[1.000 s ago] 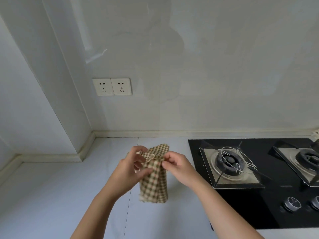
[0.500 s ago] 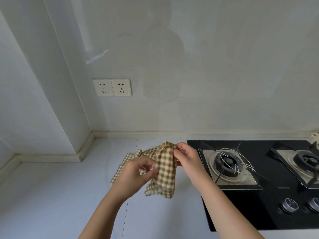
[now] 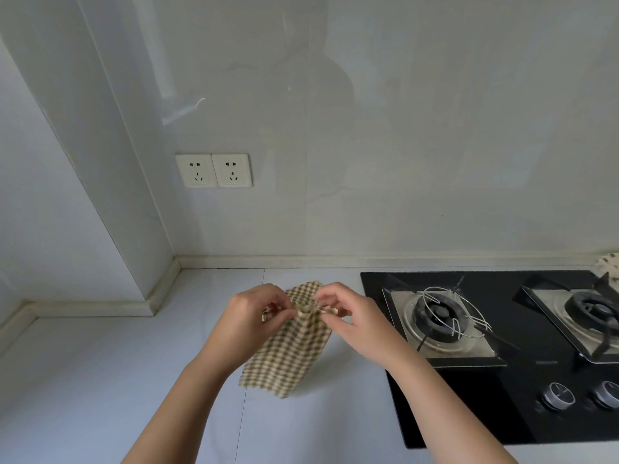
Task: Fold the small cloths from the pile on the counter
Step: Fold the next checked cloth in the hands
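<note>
A small checked cloth (image 3: 291, 349), green and beige, hangs in the air above the white counter (image 3: 134, 380). My left hand (image 3: 251, 316) pinches its top edge from the left. My right hand (image 3: 351, 316) pinches the same edge from the right, the two hands close together. The cloth droops below them in a narrow hanging panel, with its lower corner near the counter. A scrap of patterned cloth (image 3: 610, 266) shows at the far right edge behind the stove; the rest of it is out of frame.
A black gas stove (image 3: 469, 413) with two burners and knobs fills the right side of the counter. A wire ring lies on the left burner (image 3: 442, 313). Two wall sockets (image 3: 214, 170) sit on the back wall. A wall corner juts out at the left.
The hands came back together at the cloth's top edge. The cloth, spread sideways and bunched half a second ago, now hangs straight down as one narrow panel.
</note>
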Demonstrator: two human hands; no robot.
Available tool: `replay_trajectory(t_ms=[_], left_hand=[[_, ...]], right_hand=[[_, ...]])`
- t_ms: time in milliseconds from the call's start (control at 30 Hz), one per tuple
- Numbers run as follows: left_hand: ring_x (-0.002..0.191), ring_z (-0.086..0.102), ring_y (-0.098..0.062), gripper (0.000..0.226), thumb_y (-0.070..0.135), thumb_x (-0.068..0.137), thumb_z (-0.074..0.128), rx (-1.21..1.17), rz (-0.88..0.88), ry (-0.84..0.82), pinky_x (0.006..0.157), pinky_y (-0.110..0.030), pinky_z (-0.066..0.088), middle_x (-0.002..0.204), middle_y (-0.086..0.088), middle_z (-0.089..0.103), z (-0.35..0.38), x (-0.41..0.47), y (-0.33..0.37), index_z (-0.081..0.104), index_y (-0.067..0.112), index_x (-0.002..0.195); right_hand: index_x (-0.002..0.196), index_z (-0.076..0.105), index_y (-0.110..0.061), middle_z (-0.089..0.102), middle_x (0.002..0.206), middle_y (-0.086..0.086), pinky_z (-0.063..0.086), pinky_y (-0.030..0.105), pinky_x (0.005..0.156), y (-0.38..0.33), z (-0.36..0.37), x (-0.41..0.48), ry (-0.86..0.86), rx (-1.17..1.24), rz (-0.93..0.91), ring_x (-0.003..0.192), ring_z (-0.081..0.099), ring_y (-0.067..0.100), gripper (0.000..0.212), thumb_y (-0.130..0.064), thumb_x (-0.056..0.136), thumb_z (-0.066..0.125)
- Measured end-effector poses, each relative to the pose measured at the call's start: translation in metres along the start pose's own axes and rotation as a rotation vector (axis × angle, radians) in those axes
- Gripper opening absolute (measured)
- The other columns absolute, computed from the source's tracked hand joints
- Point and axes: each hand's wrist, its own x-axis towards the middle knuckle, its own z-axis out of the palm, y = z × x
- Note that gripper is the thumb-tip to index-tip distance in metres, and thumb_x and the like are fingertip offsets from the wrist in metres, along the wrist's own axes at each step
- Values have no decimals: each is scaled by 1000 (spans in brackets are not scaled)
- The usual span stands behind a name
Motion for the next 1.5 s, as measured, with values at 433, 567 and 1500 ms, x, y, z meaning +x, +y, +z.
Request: replay_trajectory(t_ms=[433,567,1500], left_hand=[[66,53,1,20,39,79,72,111,117,-122,59,-12,42,70,17,55,-22,12,-10,62,23,74],[59,49,-3,28,47,76,71,223,172,-235,54,-15,40,67,17,50,-34,13,-16,59,22,70],[83,60,-7,10,14,88,68,83,-12,-262,76,-20,50,89,9,62,-40,31,-17,69,20,95]], right_hand=[[97,68,-18,66,98,-10,49,36,87,-2,1,18,-217,-341,-10,94,60,8,23,-37,86,62],[77,67,-11,65,82,0,48,41,79,-4,-9,21,-153,-285,-34,81,59,15,26,-34,88,64],[93,64,-26,65,79,-13,51,22,73,-22,-28,29,47,151,58,73,62,5,26,-5,82,73]])
